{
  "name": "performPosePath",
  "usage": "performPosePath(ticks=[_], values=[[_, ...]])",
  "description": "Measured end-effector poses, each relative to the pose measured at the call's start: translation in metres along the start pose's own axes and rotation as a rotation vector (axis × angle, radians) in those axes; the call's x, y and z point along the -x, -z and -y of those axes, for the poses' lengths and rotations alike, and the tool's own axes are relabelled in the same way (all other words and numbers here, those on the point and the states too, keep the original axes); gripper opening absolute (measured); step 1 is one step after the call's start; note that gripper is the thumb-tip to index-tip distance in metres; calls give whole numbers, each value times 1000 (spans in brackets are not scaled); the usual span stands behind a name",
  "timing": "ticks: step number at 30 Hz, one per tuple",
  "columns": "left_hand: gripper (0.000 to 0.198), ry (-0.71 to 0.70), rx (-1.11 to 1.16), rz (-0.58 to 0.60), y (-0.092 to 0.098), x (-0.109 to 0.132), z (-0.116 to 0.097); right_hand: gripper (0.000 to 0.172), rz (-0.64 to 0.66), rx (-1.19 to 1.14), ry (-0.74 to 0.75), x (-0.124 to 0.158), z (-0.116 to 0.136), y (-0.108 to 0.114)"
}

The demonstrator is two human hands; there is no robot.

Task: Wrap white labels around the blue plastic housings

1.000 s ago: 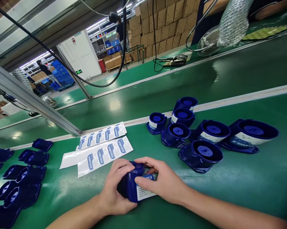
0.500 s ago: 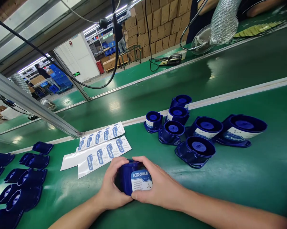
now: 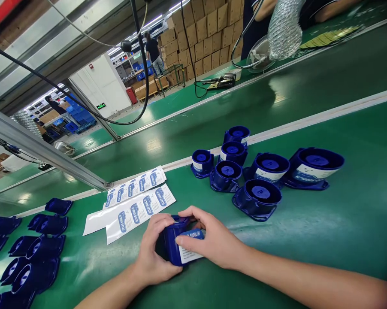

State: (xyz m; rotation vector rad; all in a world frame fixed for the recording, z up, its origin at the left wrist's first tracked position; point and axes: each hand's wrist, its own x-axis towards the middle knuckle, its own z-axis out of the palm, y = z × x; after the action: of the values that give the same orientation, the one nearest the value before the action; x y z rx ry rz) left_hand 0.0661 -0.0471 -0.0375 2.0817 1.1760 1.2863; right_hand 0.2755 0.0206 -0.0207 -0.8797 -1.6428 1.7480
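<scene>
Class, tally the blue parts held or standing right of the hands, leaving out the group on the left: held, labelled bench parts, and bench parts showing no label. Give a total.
Held blue part: 1
Labelled bench parts: 5
Bench parts showing no label: 2
Total: 8

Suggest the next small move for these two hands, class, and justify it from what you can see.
The right hand should probably slide its thumb gently across the label to press it flat: the thumb already lies over the label's printed face, and the left hand grips the blue housing from the other side, which should steady it.
</scene>
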Motion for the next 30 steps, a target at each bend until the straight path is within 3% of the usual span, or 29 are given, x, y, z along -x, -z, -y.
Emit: performPosePath(ticks=[4, 9, 11, 14, 17, 22, 30], values=[[81, 23, 16, 10, 1, -1, -3, 59, -24, 132, -21, 8, -3, -5], [81, 157, 107, 12, 2, 2, 0, 84, 13, 243, -25, 9, -3, -4], [83, 259, 164, -35, 0, 3, 2, 103, 56, 192, -17, 7, -4, 0], [86, 383, 237, -181, -4, 5, 4, 122, 66, -64, 21, 3, -10, 3], [88, 412, 224, -320, -9, 4, 3, 119, 43, -145, 41, 1, -16, 0], [89, 413, 156, -451, -14, 2, -2, 118, 71, 100, 10, 2, -22, -7], [85, 333, 35, -361, -9, 6, 0, 114, 67, 198, -17, 2, -20, -8]])
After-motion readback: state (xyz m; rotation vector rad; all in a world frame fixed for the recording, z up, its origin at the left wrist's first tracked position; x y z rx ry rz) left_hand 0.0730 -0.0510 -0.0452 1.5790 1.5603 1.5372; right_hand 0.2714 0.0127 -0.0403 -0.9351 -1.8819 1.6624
